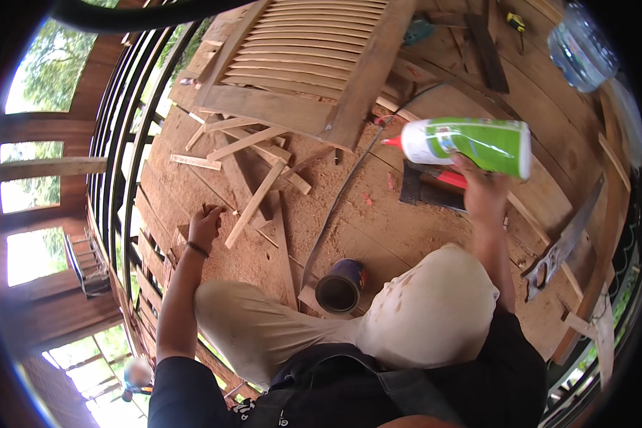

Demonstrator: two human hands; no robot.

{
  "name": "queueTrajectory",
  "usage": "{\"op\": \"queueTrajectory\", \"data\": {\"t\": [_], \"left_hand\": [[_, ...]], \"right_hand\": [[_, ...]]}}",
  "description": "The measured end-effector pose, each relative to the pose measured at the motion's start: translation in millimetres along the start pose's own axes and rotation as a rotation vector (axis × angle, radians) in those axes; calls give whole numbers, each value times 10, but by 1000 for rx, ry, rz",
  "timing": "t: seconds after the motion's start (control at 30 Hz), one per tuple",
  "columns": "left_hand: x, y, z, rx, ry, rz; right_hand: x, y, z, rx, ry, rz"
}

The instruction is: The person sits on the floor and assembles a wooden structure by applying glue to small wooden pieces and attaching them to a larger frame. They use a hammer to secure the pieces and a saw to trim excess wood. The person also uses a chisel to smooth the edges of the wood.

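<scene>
Sawdusty floor, glue bottle in right hand

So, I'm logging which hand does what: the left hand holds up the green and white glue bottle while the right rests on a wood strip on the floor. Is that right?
Not quite: the hands are swapped. The head view shows the right hand holding up the green and white glue bottle, while the left hand rests on a wood strip on the floor.

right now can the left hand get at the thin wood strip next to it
Probably yes. The left hand rests on the sawdust floor with its fingertips right by the lower end of the wood strip, and nothing lies between them. The right hand holds the glue bottle.
</scene>
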State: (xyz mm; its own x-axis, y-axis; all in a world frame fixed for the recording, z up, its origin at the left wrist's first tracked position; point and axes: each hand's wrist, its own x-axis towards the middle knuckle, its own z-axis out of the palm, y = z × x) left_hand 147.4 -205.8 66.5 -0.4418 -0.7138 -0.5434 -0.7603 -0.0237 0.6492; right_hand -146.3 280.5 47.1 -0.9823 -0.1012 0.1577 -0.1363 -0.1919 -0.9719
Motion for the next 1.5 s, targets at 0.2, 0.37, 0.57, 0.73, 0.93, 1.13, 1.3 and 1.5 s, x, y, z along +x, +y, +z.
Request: {"op": "queueTrajectory", "data": {"t": [0.2,0.37,0.57,0.73,0.93,1.13,1.3,1.5], "left_hand": [[16,75,48,22,-28,24],[17,81,17,62,-19,8],[54,78,42,65,-28,10],[31,105,82,73,-26,18],[32,80,51,57,-27,1],[29,100,76,75,-32,4],[44,93,83,97,-16,16],[44,104,97,101,-14,7]], "right_hand": [[64,183,200,325,0,9],[54,270,250,312,-29,-25],[16,394,333,336,-41,6],[32,418,339,341,-16,15],[36,427,339,391,8,79],[42,482,335,421,31,73],[43,583,299,409,40,154],[-3,586,326,463,66,211]]}}
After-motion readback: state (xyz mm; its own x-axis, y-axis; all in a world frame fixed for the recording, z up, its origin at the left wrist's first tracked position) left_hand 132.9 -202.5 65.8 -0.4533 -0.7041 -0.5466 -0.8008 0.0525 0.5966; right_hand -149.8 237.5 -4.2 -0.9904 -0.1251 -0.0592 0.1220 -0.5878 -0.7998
